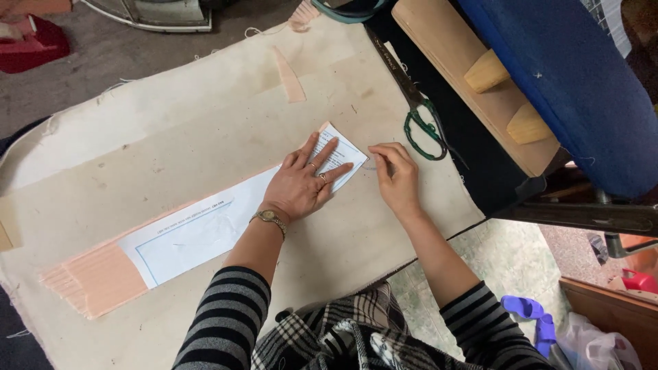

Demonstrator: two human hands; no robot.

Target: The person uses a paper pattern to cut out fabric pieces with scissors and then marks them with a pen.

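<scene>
Head view: left hand (305,181) spread flat, pressing paper pattern (205,233) onto pink fabric strip (103,277); right hand (396,175) pinching something small at pattern's tip, near counter's right edge.

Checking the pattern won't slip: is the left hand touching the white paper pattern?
Touching: the head view shows the left hand pressed flat on the paper pattern.
</scene>
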